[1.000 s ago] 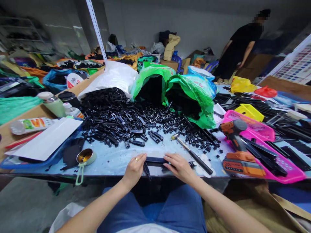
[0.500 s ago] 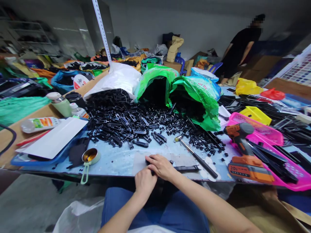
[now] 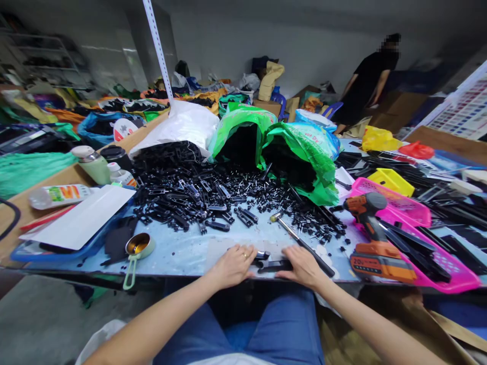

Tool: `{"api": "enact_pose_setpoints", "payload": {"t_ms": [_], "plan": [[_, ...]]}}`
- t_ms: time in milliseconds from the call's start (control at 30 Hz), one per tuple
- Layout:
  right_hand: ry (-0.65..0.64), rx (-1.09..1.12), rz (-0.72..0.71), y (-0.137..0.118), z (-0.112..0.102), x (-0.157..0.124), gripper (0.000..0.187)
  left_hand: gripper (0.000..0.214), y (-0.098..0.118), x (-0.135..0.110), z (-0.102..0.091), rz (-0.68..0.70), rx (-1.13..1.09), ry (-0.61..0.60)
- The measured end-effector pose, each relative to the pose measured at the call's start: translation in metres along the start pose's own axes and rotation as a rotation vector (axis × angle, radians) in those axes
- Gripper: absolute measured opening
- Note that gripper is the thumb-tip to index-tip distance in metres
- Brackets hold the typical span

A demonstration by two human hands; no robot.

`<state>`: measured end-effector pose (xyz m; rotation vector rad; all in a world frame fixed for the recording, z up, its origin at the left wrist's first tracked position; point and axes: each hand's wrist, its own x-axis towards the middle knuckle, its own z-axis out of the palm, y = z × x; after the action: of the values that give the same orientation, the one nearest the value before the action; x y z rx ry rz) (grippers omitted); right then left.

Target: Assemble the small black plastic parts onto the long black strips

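My left hand (image 3: 235, 264) is closed over the left end of a black plastic part at the table's front edge. The shiny end of that part (image 3: 263, 255) sticks out past its fingers. My right hand (image 3: 302, 267) is closed on the right end of a long black piece (image 3: 273, 266), which lies just in front of the first one. How the fingertips meet the pieces is partly hidden. Beside my right hand, a hammer (image 3: 299, 240) with a yellowish face lies slanting on the table.
A heap of black parts (image 3: 182, 192) and pins spreads before a white sack (image 3: 178, 124) and green bags (image 3: 315, 162). An orange cordless drill (image 3: 375, 248) and pink baskets (image 3: 452, 263) stand right. A measuring cup (image 3: 139, 248) sits left. A person (image 3: 367, 81) is behind.
My hands were together, right over left. They have since parted; my right hand moved right to the long piece, and my left hand moved onto the table with the other part.
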<state>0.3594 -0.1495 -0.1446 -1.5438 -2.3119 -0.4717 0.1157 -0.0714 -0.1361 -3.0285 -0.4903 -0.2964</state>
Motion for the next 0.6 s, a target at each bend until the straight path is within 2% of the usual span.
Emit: {"api": "enact_pose_setpoints", "payload": {"t_ms": [67, 167, 300, 367, 433, 500, 600], "plan": [[-0.016, -0.007, -0.039, 0.008, 0.002, -0.005, 0.062, 0.056, -0.004, 0.014, -0.001, -0.017, -0.005, -0.089], [-0.018, 0.054, -0.041, 0.008, 0.000, 0.001, 0.063, 0.040, -0.007, 0.025, -0.011, -0.119, -0.093, -0.156], [-0.153, 0.280, -0.060, 0.001, -0.012, 0.011, 0.068, 0.038, -0.008, 0.021, -0.022, -0.246, -0.243, -0.150], [-0.208, 0.324, -0.074, -0.003, -0.019, 0.015, 0.068, 0.039, -0.008, 0.017, -0.025, -0.295, -0.232, -0.138], [-0.197, 0.312, -0.085, -0.008, -0.027, 0.021, 0.065, 0.043, -0.009, 0.010, -0.028, -0.344, -0.191, -0.139], [-0.152, 0.315, -0.104, -0.015, -0.039, 0.027, 0.064, 0.053, -0.009, 0.002, -0.036, -0.316, -0.201, -0.139], [-0.102, 0.482, -0.207, -0.034, -0.064, 0.037, 0.065, 0.070, 0.002, -0.017, -0.057, -0.144, -0.384, -0.084]]}}
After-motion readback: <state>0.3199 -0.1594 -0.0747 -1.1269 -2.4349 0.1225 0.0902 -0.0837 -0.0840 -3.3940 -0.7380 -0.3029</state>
